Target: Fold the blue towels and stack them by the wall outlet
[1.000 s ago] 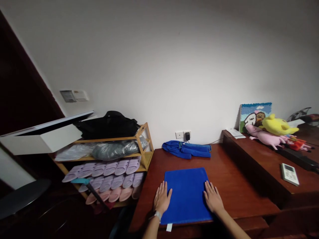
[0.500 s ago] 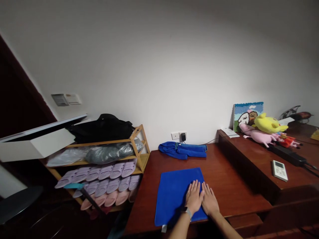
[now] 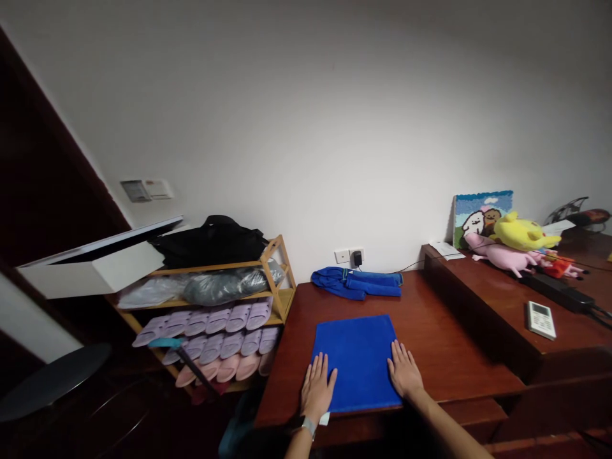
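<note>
A blue cloth lies flat on the brown wooden table, its white tag showing at the front left corner. My left hand rests flat on the cloth's left edge, fingers stretched out. On the opposite edge lies my right hand, also flat with its fingers extended. Neither hand holds anything. Farther back, near the wall, other blue cloths lie bunched and folded.
To the left stands a wooden rack with several slippers and a black bag. The raised tabletop on the right bears plush toys, a white remote control and a black power adapter.
My left hand has moved from beside the right hand across to the cloth's left edge. The right hand stays near the right edge. The view has shifted slightly.
</note>
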`<state>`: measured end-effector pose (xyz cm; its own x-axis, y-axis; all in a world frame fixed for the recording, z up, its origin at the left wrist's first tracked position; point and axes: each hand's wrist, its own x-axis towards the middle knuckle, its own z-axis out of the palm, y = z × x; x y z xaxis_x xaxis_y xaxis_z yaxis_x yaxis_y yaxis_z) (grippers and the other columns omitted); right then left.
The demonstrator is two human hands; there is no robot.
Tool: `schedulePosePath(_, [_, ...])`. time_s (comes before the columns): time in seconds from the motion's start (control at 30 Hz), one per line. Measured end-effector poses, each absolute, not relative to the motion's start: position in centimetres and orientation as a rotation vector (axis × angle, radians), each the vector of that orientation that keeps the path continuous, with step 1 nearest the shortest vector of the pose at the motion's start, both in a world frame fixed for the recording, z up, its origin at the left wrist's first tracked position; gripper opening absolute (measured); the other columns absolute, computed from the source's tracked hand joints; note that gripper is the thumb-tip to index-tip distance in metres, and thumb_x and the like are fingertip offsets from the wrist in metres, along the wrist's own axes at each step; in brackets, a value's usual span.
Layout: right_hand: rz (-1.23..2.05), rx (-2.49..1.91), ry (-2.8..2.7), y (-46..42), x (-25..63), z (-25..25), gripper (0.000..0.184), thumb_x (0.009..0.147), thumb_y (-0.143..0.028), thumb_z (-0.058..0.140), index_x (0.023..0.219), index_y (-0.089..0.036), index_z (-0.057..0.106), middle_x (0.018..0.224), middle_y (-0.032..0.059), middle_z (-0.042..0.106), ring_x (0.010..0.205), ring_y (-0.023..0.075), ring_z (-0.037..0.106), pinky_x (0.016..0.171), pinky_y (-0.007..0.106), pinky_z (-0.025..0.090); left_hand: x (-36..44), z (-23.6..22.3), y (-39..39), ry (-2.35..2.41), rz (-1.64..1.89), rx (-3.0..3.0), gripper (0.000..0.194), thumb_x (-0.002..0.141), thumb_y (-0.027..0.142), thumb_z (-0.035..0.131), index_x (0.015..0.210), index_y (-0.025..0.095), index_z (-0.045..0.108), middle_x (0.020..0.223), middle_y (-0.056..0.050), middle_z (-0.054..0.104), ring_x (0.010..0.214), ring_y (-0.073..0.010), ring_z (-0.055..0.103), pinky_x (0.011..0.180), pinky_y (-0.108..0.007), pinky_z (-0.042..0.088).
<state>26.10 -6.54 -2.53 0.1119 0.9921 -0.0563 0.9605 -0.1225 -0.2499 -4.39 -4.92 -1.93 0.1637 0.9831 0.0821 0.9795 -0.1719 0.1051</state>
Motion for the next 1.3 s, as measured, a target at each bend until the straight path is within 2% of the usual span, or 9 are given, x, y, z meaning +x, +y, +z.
schedulePosePath(0.23, [0.375, -2.199, -1.995, -7.8, 27.0, -1.9, 0.07, 0.101, -0.045, 0.017, 0.162, -0.011, 0.023, 0.169, 0.0062, 0.021, 0.157, 0.0231, 0.017, 0.128, 0.044, 0.012, -4.6, -2.0, -5.2, 2.016, 0.256, 2.377, 0.074, 0.103, 0.059, 0.018, 0.159, 0.014, 0.032, 0.167, -0.01, 0.027, 0.155, -0.0249, 0.024, 0.128, -0.046, 0.024])
schedulePosePath(0.47, [0.394, -2.072, -2.032, -11.3, 27.4, -3.4, 0.068, 0.102, -0.048, 0.017, 0.162, -0.016, 0.025, 0.169, 0.002, 0.021, 0.157, 0.0213, 0.016, 0.129, 0.043, 0.012, -4.7, -2.0, -5.1, 2.023, 0.221, 2.383, 0.073, 0.104, 0.057, 0.018, 0.159, 0.011, 0.031, 0.167, -0.009, 0.026, 0.156, -0.0241, 0.024, 0.128, -0.045, 0.022])
schedulePosePath(0.67, [0.329, -2.025, -1.992, -11.8, 27.2, -3.3, 0.066, 0.103, -0.048, 0.019, 0.161, -0.018, 0.027, 0.168, 0.0012, 0.022, 0.157, 0.0218, 0.016, 0.13, 0.045, 0.012, -4.3, -1.8, -5.1, 2.032, 0.262, 2.437, 0.068, 0.104, 0.053, 0.022, 0.158, 0.015, 0.036, 0.165, -0.009, 0.032, 0.154, -0.0248, 0.027, 0.128, -0.048, 0.024])
schedulePosePath(0.87, [0.344, -1.983, -1.977, -11.7, 27.2, -3.5, 0.067, 0.103, -0.052, 0.02, 0.161, -0.02, 0.026, 0.168, 0.0012, 0.022, 0.157, 0.0232, 0.016, 0.129, 0.048, 0.014, 4.5, -0.9, -5.5, 1.667, 0.331, 2.581, 0.068, 0.105, 0.052, 0.017, 0.159, 0.014, 0.035, 0.166, -0.009, 0.03, 0.155, -0.0235, 0.027, 0.128, -0.046, 0.025])
schedulePosePath(0.97, [0.346, -1.987, -1.994, -11.8, 27.2, -3.2, 0.067, 0.104, -0.052, 0.018, 0.161, -0.019, 0.028, 0.168, 0.0019, 0.022, 0.157, 0.0235, 0.016, 0.129, 0.048, 0.012, 10.4, -1.2, -5.5, 1.455, 0.357, 2.631, 0.066, 0.105, 0.051, 0.017, 0.161, 0.018, 0.029, 0.168, -0.008, 0.028, 0.156, -0.0238, 0.024, 0.128, -0.047, 0.025])
schedulePosePath(1.07, [0.348, -1.994, -2.024, -11.8, 27.2, -2.9, 0.067, 0.104, -0.051, 0.016, 0.16, -0.018, 0.029, 0.168, 0.0021, 0.021, 0.157, 0.0233, 0.016, 0.13, 0.046, 0.012, 13.3, -2.1, -5.2, 1.445, 0.338, 2.613, 0.065, 0.105, 0.05, 0.017, 0.162, 0.019, 0.026, 0.168, -0.009, 0.026, 0.156, -0.0252, 0.021, 0.128, -0.05, 0.025])
schedulePosePath(1.17, [0.333, -2.007, -2.022, -11.7, 27.2, -3.0, 0.068, 0.104, -0.052, 0.015, 0.161, -0.018, 0.027, 0.168, 0.0018, 0.021, 0.157, 0.0227, 0.016, 0.129, 0.045, 0.013, 11.8, -3.0, -4.7, 1.526, 0.296, 2.587, 0.068, 0.104, 0.053, 0.018, 0.161, 0.018, 0.026, 0.168, -0.01, 0.025, 0.156, -0.026, 0.021, 0.127, -0.051, 0.024])
schedulePosePath(1.3, [0.314, -2.015, -2.006, -11.7, 27.3, -3.4, 0.067, 0.104, -0.05, 0.017, 0.161, -0.018, 0.025, 0.168, 0.0011, 0.021, 0.157, 0.0218, 0.016, 0.129, 0.045, 0.013, 3.6, -2.8, -3.6, 1.831, 0.245, 2.482, 0.072, 0.103, 0.058, 0.02, 0.16, 0.017, 0.031, 0.167, -0.012, 0.026, 0.156, -0.0282, 0.021, 0.127, -0.053, 0.022])
